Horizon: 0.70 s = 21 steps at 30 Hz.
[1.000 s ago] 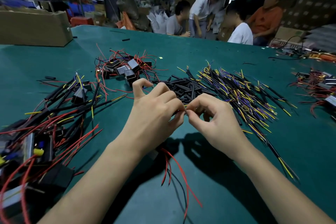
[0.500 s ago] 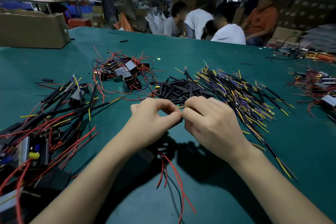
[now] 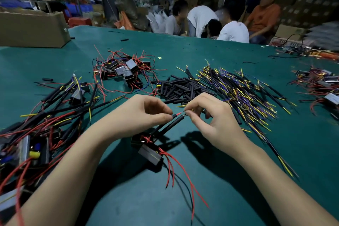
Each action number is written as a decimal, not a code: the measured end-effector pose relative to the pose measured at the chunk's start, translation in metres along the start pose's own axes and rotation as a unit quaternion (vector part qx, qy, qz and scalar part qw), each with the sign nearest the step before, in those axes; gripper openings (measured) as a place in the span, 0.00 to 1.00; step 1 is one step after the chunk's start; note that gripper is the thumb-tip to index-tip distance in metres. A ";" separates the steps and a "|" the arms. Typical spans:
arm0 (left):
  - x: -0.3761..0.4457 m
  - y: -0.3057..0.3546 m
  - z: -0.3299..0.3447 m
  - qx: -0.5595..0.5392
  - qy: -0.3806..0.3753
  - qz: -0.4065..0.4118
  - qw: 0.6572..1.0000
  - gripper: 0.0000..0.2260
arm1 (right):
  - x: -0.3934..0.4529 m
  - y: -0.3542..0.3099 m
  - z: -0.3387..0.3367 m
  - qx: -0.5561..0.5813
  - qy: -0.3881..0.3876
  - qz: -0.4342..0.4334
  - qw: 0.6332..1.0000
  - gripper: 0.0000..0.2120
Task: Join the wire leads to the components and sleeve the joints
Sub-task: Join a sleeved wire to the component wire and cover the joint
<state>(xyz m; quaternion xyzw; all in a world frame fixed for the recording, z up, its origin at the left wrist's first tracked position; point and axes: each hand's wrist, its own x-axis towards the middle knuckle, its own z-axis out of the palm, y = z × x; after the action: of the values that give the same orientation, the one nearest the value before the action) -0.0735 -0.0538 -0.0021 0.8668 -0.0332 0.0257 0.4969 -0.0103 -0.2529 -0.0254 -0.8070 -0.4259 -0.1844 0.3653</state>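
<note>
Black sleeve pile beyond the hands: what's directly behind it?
Behind the black sleeve pile lies bare green table, with a cluster of boxy components tangled in red leads to its far left. Whatever lies beneath the pile is covered.

Green-covered counter [image 3: 211,55]: brown cardboard box [image 3: 33,29] at far left edge; heap of boxy black components with red leads [image 3: 122,71] mid-counter; pile of short black sleeve tubes [image 3: 180,88] right of it; yellow-tipped black wire bundle [image 3: 244,93] further right.
</note>
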 end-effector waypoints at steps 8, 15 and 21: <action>0.000 -0.001 0.002 -0.009 0.003 0.023 1.000 0.02 | 0.002 -0.004 -0.001 0.025 0.007 -0.020 0.999 0.03; 0.001 0.001 0.009 -0.014 0.041 0.056 0.997 0.02 | 0.002 -0.002 -0.005 0.111 -0.028 0.053 0.992 0.06; 0.000 0.002 0.007 -0.022 0.072 0.069 0.995 0.01 | 0.003 0.001 -0.010 0.245 -0.059 0.159 0.955 0.18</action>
<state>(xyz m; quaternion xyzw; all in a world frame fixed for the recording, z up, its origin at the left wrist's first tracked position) -0.0736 -0.0611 -0.0036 0.8470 -0.0574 0.1213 0.5143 -0.0079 -0.2594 -0.0175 -0.7598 -0.3445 0.0336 0.5504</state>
